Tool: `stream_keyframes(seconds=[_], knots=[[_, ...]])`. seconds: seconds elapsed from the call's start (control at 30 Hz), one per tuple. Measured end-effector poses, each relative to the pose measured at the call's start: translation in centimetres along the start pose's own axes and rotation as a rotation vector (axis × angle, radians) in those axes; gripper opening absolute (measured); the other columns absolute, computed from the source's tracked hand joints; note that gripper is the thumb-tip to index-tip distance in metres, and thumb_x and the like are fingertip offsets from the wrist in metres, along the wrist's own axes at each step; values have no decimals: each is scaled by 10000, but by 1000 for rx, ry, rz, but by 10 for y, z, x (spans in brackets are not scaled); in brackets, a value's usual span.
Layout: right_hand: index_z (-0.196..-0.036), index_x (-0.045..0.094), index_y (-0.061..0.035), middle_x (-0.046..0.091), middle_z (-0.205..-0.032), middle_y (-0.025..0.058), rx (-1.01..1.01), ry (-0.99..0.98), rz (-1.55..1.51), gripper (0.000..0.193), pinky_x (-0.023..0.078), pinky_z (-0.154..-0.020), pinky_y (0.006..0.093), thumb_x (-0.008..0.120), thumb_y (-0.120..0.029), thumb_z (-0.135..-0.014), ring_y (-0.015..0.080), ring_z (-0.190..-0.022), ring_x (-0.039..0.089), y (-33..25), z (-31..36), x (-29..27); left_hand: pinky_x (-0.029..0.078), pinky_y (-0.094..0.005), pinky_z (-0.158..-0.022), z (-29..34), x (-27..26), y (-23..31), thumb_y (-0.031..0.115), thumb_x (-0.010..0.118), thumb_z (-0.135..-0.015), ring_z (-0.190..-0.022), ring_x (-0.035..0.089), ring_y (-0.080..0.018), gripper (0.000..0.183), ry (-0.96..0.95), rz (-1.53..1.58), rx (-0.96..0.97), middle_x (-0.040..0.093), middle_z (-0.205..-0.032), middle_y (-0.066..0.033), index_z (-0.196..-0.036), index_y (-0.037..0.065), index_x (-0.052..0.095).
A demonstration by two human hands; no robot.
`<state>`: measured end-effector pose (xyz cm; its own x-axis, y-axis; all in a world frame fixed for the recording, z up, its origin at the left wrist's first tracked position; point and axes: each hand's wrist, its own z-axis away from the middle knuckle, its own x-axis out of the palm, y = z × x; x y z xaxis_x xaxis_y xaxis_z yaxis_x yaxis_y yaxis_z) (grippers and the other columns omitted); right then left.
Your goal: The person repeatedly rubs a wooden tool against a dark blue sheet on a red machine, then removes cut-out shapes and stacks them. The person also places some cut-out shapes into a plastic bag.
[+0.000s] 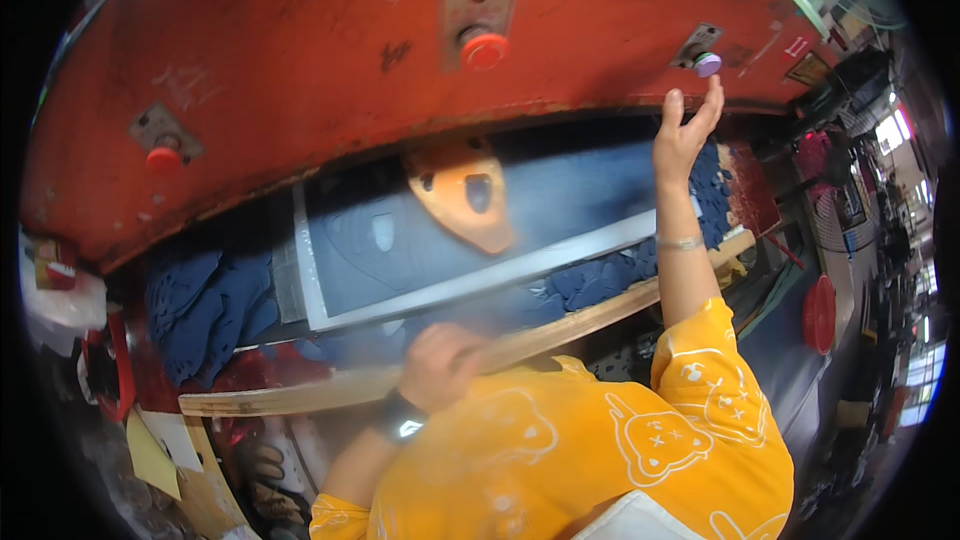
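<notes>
My right hand [683,145] is raised to the red machine front, thumb and fingers apart, holding nothing. A fingertip is at the lower edge of a purple and green push button [707,64]; whether it presses is unclear. My left hand [440,365], with a dark watch on its wrist, is close to my body by a wooden rail [330,392]; its fingers are hazy. Under the machine lies a blue sheet [570,190] on a white-edged board [430,307]. On the sheet rests an orange pointed cutting die [470,215] with an oval opening. Cut outlines show left of it.
Two red knob buttons, one central [484,48] and one left [163,157], stick out of the red machine front [300,30]. Blue cut pieces [205,305] are heaped on the left, with more scraps [600,278] along the rail. A red basket [819,315] is at right.
</notes>
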<state>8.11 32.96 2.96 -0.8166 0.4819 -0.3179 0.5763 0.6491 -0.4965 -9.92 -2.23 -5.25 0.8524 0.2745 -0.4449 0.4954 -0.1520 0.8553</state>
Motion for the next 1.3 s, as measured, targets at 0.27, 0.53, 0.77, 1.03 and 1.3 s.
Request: stream_keyframes(seconds=[0.27,0.53,0.77,1.03,1.3], knots=[[-1483,176,20,182,-1495,306,71,83,-31,805,174,-1153,475,554,-430,-932,431,-1402,184,64,-80,49,500,-374,-754,-59,-14,-39,56,699,-750,-816,634,-314,100,123,-136,6,670,-837,-138,-835,17,667],[-1308,491,3,527,-1317,139,-29,-485,-196,442,371,-1020,348,589,-142,-902,238,-1192,489,10,31,-13,457,-379,-612,-99,-20,-51,158,709,-792,-672,581,-305,155,269,-423,-32,611,-703,-101,-699,52,643],[-1052,655,-87,564,-1039,110,-293,-1161,-6,359,398,-900,413,743,-255,-747,317,-1023,487,-24,91,-41,461,-434,-667,-100,-13,-44,194,703,-796,-744,575,-338,186,283,-470,-133,582,-721,-128,-699,50,640],[-1062,624,-73,563,-1013,112,-366,-1106,101,437,384,-900,422,779,-272,-705,316,-1011,491,-41,94,-47,439,-446,-716,-96,-7,-42,207,691,-811,-751,546,-359,235,313,-506,-200,565,-737,-149,-679,28,615],[-1026,653,-78,608,-1044,154,-307,-1473,168,411,414,-902,480,712,-377,-751,347,-1046,545,-56,80,-66,435,-447,-712,-65,7,-33,219,664,-832,-774,533,-359,266,251,-492,-274,560,-750,-154,-668,18,605]])
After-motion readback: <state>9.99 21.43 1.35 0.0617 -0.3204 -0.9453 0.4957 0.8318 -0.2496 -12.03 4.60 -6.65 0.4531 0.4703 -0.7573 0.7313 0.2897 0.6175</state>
